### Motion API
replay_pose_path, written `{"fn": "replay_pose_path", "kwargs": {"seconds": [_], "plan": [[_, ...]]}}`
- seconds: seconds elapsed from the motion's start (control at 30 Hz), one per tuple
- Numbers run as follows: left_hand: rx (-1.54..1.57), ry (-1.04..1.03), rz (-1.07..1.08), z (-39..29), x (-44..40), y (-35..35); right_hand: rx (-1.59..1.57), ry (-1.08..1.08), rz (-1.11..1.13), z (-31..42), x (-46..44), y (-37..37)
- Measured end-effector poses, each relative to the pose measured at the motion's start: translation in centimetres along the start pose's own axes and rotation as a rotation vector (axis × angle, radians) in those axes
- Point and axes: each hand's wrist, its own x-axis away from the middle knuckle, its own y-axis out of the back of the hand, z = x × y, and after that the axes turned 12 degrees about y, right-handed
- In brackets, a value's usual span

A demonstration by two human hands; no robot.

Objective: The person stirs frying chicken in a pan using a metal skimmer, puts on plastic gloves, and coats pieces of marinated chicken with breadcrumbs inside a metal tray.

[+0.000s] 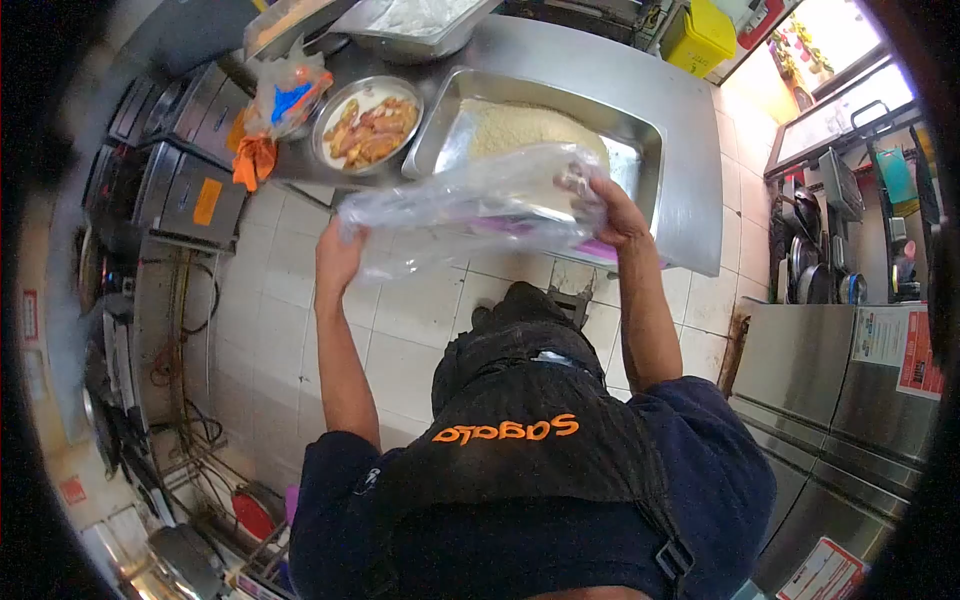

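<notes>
A clear plastic bag (450, 205) is stretched sideways between my hands, in front of the steel table's edge. My left hand (340, 255) is closed on one end of it. At the other end, my right hand (617, 215) grips the bag, its fingertips partly behind the plastic. Behind the bag sits a deep steel tray (648, 150) with pale crumbs (520, 130) heaped in it; the bag hides its near side. Left of the tray stands a round metal bowl (318, 140) with raw-looking meat pieces (372, 135) and something white.
The steel table (690, 180) also bears a pan of white powder (410, 25) at the back. Plastic bags with blue and orange items (290, 100) hang at the left corner. A yellow bin (697, 40) stands behind; a steel fridge (800, 350) is at right.
</notes>
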Motion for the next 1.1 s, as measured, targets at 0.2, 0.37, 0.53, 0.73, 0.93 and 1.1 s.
{"fn": "replay_pose_path", "kwargs": {"seconds": [0.2, 0.37, 0.53, 0.73, 0.93, 1.1], "plan": [[1.048, 0.279, 0.642, -2.7, -17.6, -1.4, 0.241, -0.033, 0.316, 2.9, -5.4, 6.6], [0.695, 0.489, 0.411, -10.8, -22.6, -8.6, -0.362, 0.457, -0.095, 5.2, -14.1, 14.7], [0.053, 0.334, 0.449, -14.5, -33.2, -17.9, 0.137, 0.414, -0.501, 10.9, -20.6, 17.0], [-0.474, -0.985, -0.368, -16.8, -38.2, -29.4, 0.100, 0.206, -0.486, 8.6, -29.0, 22.2], [-1.113, -0.438, 0.418, -6.8, -45.6, -34.4, 0.658, -0.192, -0.722, 3.6, -33.4, 27.4], [-1.194, -0.413, 0.403, -4.1, -45.5, -33.8, 1.770, 0.695, -0.591, 6.7, -35.3, 17.9]]}}
